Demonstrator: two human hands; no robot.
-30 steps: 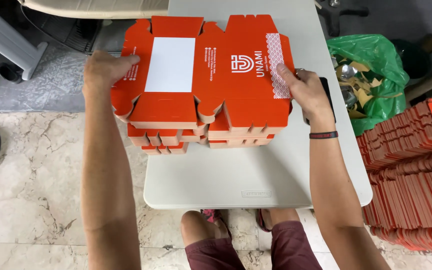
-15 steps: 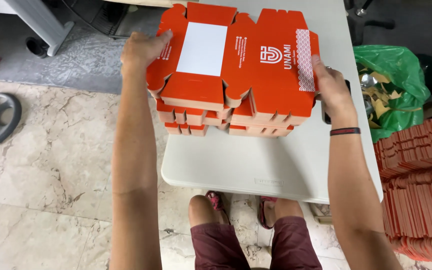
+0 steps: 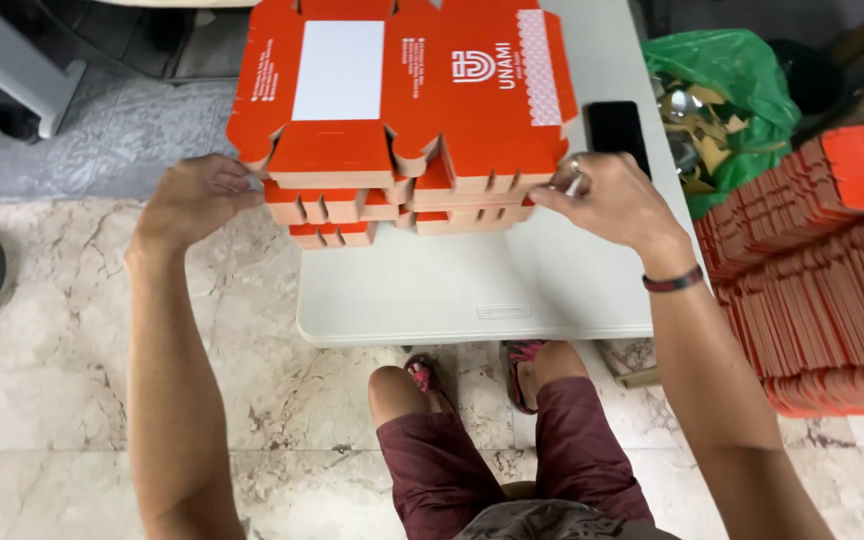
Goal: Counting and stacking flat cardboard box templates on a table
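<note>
Pale grey counter (image 3: 472,290), small, rectangular, rounded corners, standing on a cream marble-veined tile floor (image 3: 42,350). Darker grey paving beyond the tiles at upper left.

A stack of flat orange box blanks (image 3: 402,100) lies on the far half of the counter, overhanging its left edge; the top blank has a white panel.

Left hand (image 3: 197,195) is at the stack's left corner, fingers curled, tips touching the edge of the blanks. Right hand (image 3: 607,198) is at the right near corner, fingers pinched on the edge of the blanks; a dark band on the wrist.

A black phone (image 3: 617,130) lies on the counter just beside the stack. Green bag of scraps (image 3: 727,90) right of the counter. More orange blanks (image 3: 812,280) stand packed in rows on the floor at right.
</note>
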